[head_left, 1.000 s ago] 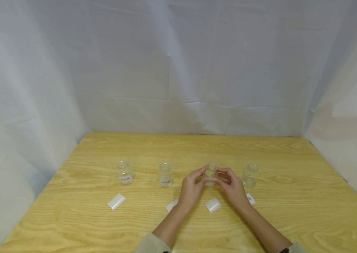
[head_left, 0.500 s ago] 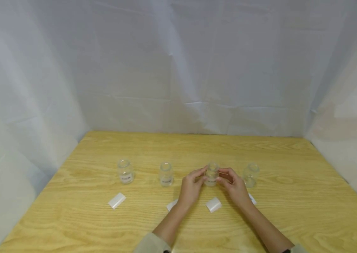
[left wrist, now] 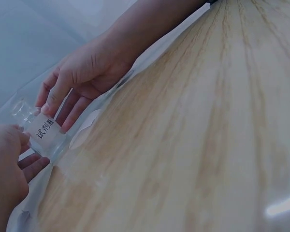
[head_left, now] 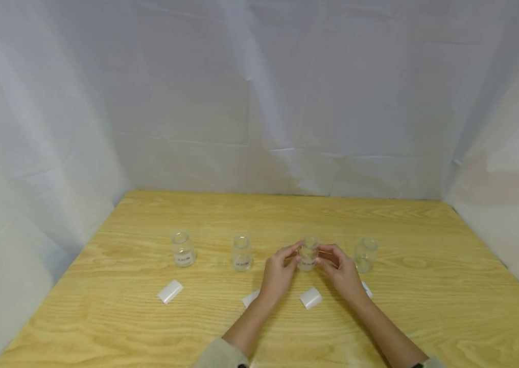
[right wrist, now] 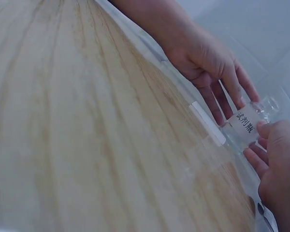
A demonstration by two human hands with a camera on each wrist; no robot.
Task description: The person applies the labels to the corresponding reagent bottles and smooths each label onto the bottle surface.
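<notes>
Between both hands stands a small clear glass bottle (head_left: 308, 254), upright, with its white label facing the person. Printed dark characters show on that label (left wrist: 45, 130) in the left wrist view. My left hand (head_left: 279, 274) pinches the bottle from the left with thumb and fingers. From the right side, the thumb and fingers of my right hand (head_left: 342, 273) pinch it too. In the right wrist view the bottle (right wrist: 246, 124) appears between the two hands. Whether its base touches the table is hard to tell.
Two labelled glass bottles, one far left (head_left: 183, 249) and one left of centre (head_left: 242, 253), stand in the row. Another glass bottle (head_left: 366, 254) stands right of my hands. White slips (head_left: 170, 292) lie in front, two partly behind my forearms. White sheeting (head_left: 287, 102) surrounds the wooden table (head_left: 126, 327).
The bottle's printed label has come into sight at its front since a second ago. Both hands keep their place around it; over the last half second hardly anything differs.
</notes>
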